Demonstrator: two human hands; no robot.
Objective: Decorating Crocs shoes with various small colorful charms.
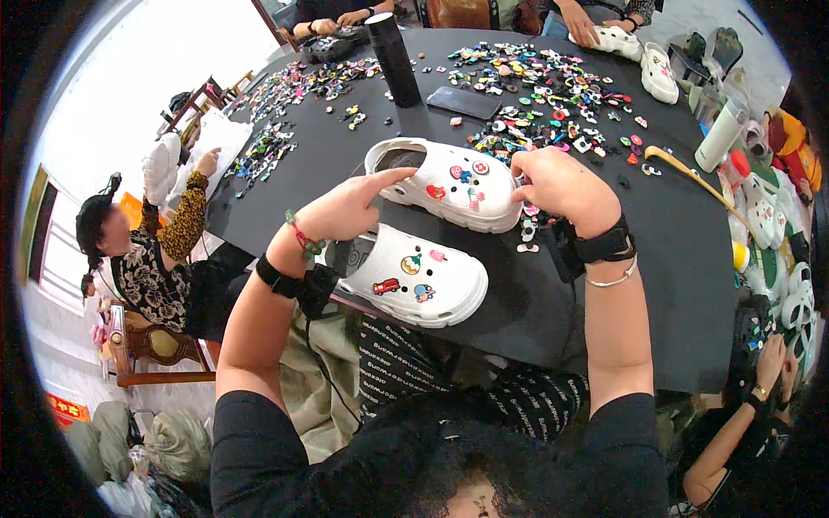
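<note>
Two white clogs with holes lie on the black table in front of me. The far clog (449, 177) carries colourful shoe charms, with its toe to the right. My right hand (566, 186) closes with bent fingers on that toe; some fingertips are hidden. From the left, my left hand (345, 207) stretches its index finger to the far clog's opening rim, the other fingers curled. Just below it sits the near clog (440, 289), its charms including a red vehicle (386, 286) and a round green-topped one (411, 264). My left hand partly covers its heel end.
Loose shoe charms (540, 86) spread over the far table (665, 285). A black cylinder (393, 60) stands beside a dark phone (464, 103). A wooden stick (691, 173) and pale bottle (721, 135) are right. Other people work around the table; one (155, 250) sits left.
</note>
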